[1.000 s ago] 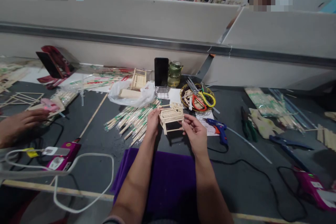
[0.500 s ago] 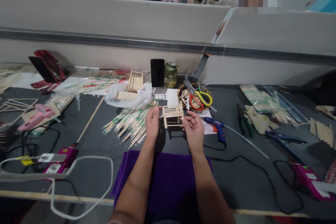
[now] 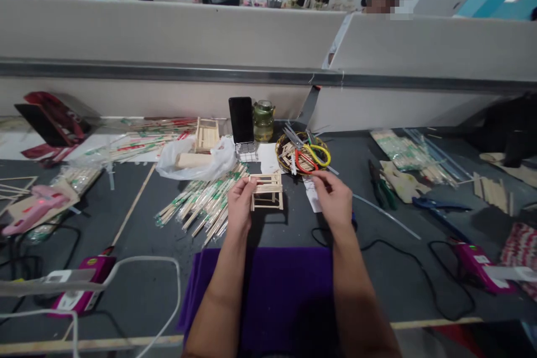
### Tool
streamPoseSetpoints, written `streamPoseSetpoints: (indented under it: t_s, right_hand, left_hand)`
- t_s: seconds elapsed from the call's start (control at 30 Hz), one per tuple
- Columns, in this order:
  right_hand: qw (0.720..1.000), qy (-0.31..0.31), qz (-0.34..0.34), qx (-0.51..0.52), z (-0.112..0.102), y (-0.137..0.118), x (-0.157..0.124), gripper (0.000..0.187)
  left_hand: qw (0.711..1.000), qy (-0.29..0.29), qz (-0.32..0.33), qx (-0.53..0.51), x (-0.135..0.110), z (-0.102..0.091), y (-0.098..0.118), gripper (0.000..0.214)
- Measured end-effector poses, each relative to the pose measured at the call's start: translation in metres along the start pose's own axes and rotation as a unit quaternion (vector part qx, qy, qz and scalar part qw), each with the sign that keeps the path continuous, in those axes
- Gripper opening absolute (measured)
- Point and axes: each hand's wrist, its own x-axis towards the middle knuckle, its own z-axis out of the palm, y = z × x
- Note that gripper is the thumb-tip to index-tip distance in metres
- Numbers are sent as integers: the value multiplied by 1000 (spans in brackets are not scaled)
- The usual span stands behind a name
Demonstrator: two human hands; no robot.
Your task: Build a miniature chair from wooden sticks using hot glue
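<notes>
My left hand (image 3: pixel 240 204) pinches the left side of a small wooden stick frame (image 3: pixel 268 191), a slatted piece with legs like a miniature bench. It is held above the dark table. Apart from it, my right hand (image 3: pixel 335 198) is raised at the near right side of a round basket (image 3: pixel 280 161), fingers bent and tips together; I cannot make out whether anything is between them. Small sticks and scissors with red and yellow handles (image 3: pixel 318 154) lie in the basket. A blue glue gun is almost wholly hidden behind my right hand.
Bundles of wrapped chopsticks (image 3: pixel 210 196) lie left of the frame, below a white plastic bag (image 3: pixel 163 161). A phone (image 3: pixel 241 120) stands beside a green glass jar (image 3: pixel 264 121). Pliers (image 3: pixel 381 187), cords and a pink glue gun (image 3: pixel 36 207) lie around; purple cloth (image 3: pixel 289 296) hangs in front.
My right hand has let go of the stick frame and moved right, now covering most of the blue glue gun. The frame stays in my left hand. The view has shifted slightly.
</notes>
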Motion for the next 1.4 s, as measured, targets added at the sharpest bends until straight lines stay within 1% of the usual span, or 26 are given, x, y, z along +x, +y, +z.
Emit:
streamPoseSetpoints:
  t_s: [0.07, 0.13, 0.2, 0.27, 0.33, 0.37, 0.43, 0.5, 0.6, 0.67, 0.8, 0.93, 1.0, 1.07, 1.17, 1.23, 1.3, 1.4]
  right_hand:
    - [996, -11, -28, -78, -11, 3, 21, 27]
    - [981, -51, -43, -184, -15, 4, 42, 26]
    - [948, -116, -51, -292, -11, 4, 62, 25]
    - [903, -184, -68, -383, -4, 5, 79, 25]
    - [864, -220, -87, -443, 3, 8, 93, 23]
    - [853, -228, -92, -460, 6, 10, 98, 25]
    - [842, -239, -82, -476, 10, 16, 106, 37]
    - [837, -260, -64, -478, 13, 23, 109, 50]
    - [835, -274, -57, -475, 16, 30, 109, 56]
    - [838, -267, -65, -471, 18, 32, 108, 52]
    - [841, -256, -71, -472, 20, 30, 108, 38]
    - [843, -251, -67, -472, 17, 26, 110, 32]
    - [844, -250, -66, -470, 9, 24, 111, 31]
    - [853, -240, -60, -460, -2, 21, 113, 31]
    - [880, -193, -35, -432, -26, 23, 117, 35]
    - [888, -157, -2, -432, -41, 28, 120, 39]
    - [881, -139, 34, -451, -54, 37, 123, 40]
    - [862, -146, 70, -480, -65, 55, 122, 37]
  left_hand:
    - [1000, 0, 0, 4, -1, 2, -1, 30]
    - [1000, 1, 3, 4, -2, 4, -4, 31]
    - [1000, -1, 11, -1, -3, 5, -7, 30]
    - [1000, -6, 17, -4, -3, 7, -9, 29]
    - [1000, -15, 13, -4, -3, 8, -10, 29]
    - [1000, -21, 9, -4, -3, 8, -10, 29]
    - [1000, -27, 3, -5, -4, 8, -10, 28]
    - [1000, -29, 5, -5, -4, 8, -9, 26]
    - [999, -32, 1, -7, -4, 8, -9, 24]
    - [999, -34, -6, -9, -4, 7, -9, 25]
    - [999, -33, -9, -13, -4, 8, -8, 29]
    - [999, -31, -16, -14, -4, 8, -6, 33]
    - [999, -28, -16, -15, -4, 9, -6, 34]
    - [999, -28, -12, -15, -4, 10, -5, 33]
    - [999, -32, -11, -21, -5, 10, -5, 31]
    - [999, -34, -14, -24, -5, 10, -5, 31]
    - [999, -32, -15, -26, -5, 10, -4, 31]
    - [999, -28, -16, -28, -5, 11, -3, 33]
